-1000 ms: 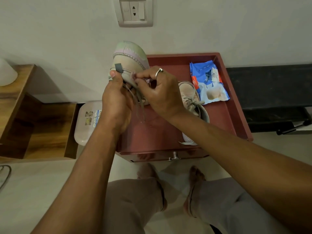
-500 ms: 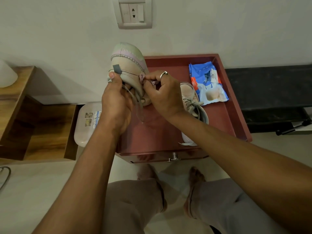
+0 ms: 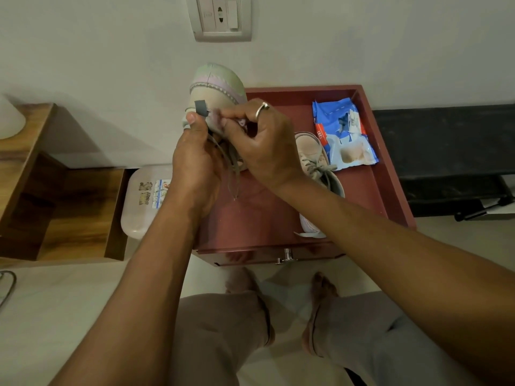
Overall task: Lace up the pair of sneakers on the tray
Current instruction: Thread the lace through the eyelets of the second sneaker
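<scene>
I hold a pale sneaker with a green and lilac sole up over the left back corner of the dark red tray, its toe pointing away from me. My left hand grips its side, thumb on the upper. My right hand, with a ring on one finger, pinches the grey lace at the eyelets; loose lace ends hang down between my hands. The second sneaker lies laced on the tray, partly hidden by my right forearm.
A blue and white packet lies in the tray's back right corner. A pale plastic box sits left of the tray, beside a wooden shelf. A wall socket is above. My knees and bare feet are below.
My right fingers have shifted slightly left along the eyelets, closer to my left thumb. The sneaker stays held in the same place.
</scene>
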Demonstrator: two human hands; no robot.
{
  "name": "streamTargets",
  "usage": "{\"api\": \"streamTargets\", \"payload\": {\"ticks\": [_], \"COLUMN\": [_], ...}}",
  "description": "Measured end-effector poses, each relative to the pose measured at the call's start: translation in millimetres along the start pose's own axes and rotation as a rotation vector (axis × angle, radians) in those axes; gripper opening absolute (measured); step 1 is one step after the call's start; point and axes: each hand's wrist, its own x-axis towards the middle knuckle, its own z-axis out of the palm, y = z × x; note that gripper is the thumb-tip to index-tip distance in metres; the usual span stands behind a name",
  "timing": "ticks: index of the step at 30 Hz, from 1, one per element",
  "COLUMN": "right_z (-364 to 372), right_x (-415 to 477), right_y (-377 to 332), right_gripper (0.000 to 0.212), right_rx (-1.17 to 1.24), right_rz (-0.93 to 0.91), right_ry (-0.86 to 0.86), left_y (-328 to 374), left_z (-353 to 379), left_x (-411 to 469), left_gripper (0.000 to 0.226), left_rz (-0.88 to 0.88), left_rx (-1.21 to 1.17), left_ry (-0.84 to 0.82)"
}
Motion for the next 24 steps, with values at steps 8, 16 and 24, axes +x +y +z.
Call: {"api": "streamTargets", "payload": {"ticks": [8,16,24], "right_z": [0.9,-1.9,-5.1], "right_x": [8.4,1.5,-5.9], "right_y": [-8.0,4.8,14.0], "right_gripper": [0.009,0.008,0.006], "right_rx": [-0.019,-0.005,0.047], "right_rz": [-0.059,-0.042,0.133], "right_ry": [0.032,0.017,0.001], "left_y": [0.2,-1.1,0.8], "left_z": [4.4,2.2,-3.5], "left_x": [-2.6,-1.2,3.0], "left_gripper": [0.055,0.06,0.062], "left_rz": [0.0,-0.009,0.004], "left_rx": [0.005,0.004,-0.061], "left_ry": [-0.022,-0.013,-0.022]}}
